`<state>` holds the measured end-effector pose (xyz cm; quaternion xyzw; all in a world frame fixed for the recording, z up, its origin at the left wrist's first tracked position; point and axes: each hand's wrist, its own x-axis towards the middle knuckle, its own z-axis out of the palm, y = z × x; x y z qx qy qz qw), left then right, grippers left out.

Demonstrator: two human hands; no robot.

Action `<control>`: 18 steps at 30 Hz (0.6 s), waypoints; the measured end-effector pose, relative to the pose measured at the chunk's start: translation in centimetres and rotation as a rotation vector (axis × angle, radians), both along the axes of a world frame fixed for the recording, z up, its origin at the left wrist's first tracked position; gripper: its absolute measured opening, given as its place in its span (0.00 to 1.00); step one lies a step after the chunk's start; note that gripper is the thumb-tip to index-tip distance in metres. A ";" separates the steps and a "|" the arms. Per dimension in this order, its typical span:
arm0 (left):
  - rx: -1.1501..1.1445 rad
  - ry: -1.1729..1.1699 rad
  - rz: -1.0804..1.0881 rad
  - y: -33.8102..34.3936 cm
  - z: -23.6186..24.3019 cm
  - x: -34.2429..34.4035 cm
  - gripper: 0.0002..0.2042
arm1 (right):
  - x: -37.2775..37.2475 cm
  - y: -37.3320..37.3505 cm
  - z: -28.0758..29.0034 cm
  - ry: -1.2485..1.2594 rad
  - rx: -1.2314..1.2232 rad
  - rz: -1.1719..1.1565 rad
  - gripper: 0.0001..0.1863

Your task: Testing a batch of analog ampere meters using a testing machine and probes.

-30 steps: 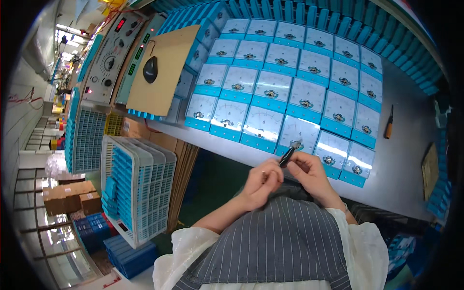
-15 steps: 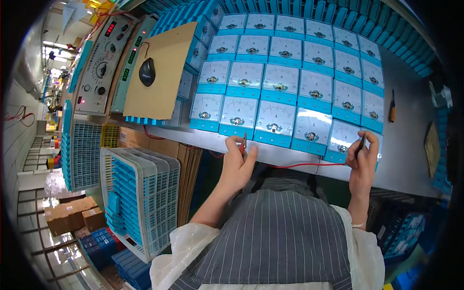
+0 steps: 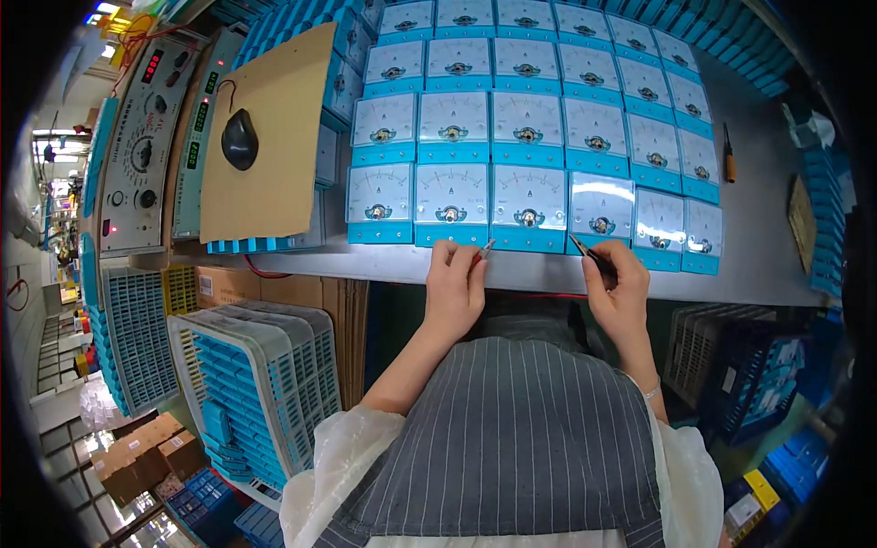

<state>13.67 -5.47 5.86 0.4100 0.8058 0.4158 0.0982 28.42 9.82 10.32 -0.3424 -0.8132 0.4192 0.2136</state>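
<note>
My left hand [image 3: 456, 283] is closed on a red test lead [image 3: 477, 258], whose metal tip is at the lower edge of a front-row panel meter. In my right hand [image 3: 621, 288] is a black test lead [image 3: 599, 261] with a slim pointed tip, close to the bottom edge of another front meter [image 3: 600, 212]. Whether either tip touches a terminal I cannot tell. The meters [image 3: 529, 198] have white dials and blue bases and lie face up in several rows. A red wire [image 3: 548, 294] runs along the table's front edge between my hands.
At the left stand test instruments [image 3: 144, 151] with lit red and green displays. A black mouse [image 3: 239, 140] lies on a cardboard sheet [image 3: 274, 187]. A screwdriver [image 3: 729, 155] is on the metal table at right. White crates [image 3: 292, 365] of blue parts stand below left.
My right hand has moved left and slightly down, from the right-end meters toward the middle. My left hand stays near the front row, its clip tip shifted slightly right. The view has shifted.
</note>
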 end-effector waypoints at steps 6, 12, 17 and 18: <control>0.077 -0.020 0.057 0.0 -1.4 -0.1 0.09 | -0.7 -0.5 -2.5 0.063 0.006 -0.022 0.06; 0.067 -0.046 0.045 0.1 -1.8 0.4 0.05 | -0.7 -0.5 -3.4 0.022 0.064 0.051 0.07; 0.148 0.128 0.065 0.7 -2.7 0.9 0.06 | -0.8 -0.3 -4.5 0.032 0.162 0.121 0.08; 0.149 0.127 0.061 0.9 -2.9 1.0 0.06 | -0.8 -0.2 -4.6 0.031 0.163 0.117 0.08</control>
